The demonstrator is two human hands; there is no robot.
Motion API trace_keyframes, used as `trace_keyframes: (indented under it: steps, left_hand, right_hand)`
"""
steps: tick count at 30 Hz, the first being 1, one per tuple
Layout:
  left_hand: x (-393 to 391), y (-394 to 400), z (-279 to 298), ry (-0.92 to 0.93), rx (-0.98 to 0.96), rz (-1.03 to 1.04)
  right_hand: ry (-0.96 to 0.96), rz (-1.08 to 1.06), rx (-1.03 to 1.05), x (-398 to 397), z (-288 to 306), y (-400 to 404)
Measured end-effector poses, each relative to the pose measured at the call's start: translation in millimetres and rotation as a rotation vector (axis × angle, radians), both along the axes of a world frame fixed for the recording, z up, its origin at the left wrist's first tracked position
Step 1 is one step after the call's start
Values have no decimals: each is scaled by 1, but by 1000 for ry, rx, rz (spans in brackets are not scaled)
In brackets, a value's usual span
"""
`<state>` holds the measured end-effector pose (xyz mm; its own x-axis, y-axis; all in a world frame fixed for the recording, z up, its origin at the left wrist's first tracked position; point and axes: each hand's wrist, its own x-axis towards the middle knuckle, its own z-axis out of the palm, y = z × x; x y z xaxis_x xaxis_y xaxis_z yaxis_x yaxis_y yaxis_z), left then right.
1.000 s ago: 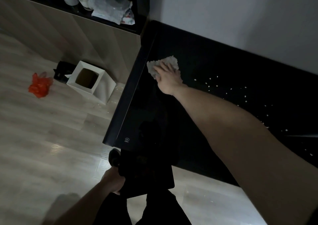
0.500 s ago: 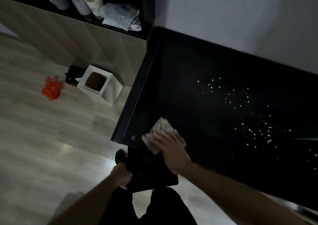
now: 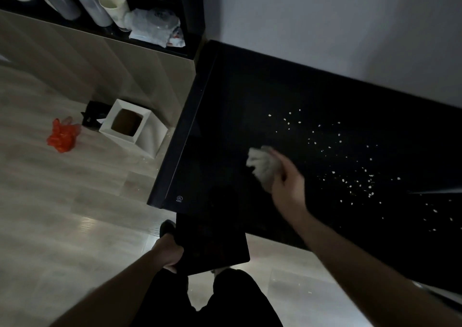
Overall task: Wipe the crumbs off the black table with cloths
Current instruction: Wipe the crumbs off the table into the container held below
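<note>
Crumbs (image 3: 350, 166) lie scattered as pale specks across the right half of the black tabletop (image 3: 225, 126), from near the middle out toward the right edge of our view. We hold a pale, bunched cloth (image 3: 262, 164) in our right hand (image 3: 287, 186), whose fingers are curled round it; both cloth and hand are blurred. The cloth sits above the tabletop just left of the nearest crumbs, and we cannot tell whether it touches the surface.

Our left hand (image 3: 170, 254) grips the left edge of a flat black tray (image 3: 215, 241), fingers wrapped under its rim. We hold the tray level just below the near edge of the tabletop, with its far side reaching under that edge.

On the wooden floor (image 3: 62, 214) to the left stands a white square bin (image 3: 130, 126) with a brown inside, close to the tabletop's left end. A crumpled orange bag (image 3: 62, 136) lies further left, and a small dark object (image 3: 93, 113) sits just behind the bin. A shelf (image 3: 100, 29) at upper left carries pale cylinders and a crumpled plastic bag (image 3: 155, 27). Our dark trouser legs (image 3: 205, 301) show at the bottom.
</note>
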<state>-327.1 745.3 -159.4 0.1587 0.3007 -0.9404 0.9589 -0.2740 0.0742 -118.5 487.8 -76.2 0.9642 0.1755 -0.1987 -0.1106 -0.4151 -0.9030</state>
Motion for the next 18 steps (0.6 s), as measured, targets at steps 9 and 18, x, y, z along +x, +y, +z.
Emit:
trace_keyframes:
  steps: [9, 18]
  left_hand:
    - [-3, -3, -22, -3, -64, 113]
    - [-5, -6, -37, 7, -12, 85]
  right_hand:
    - [-139, -38, -477, 183, -48, -38]
    - [64, 260, -857, 189, -77, 20]
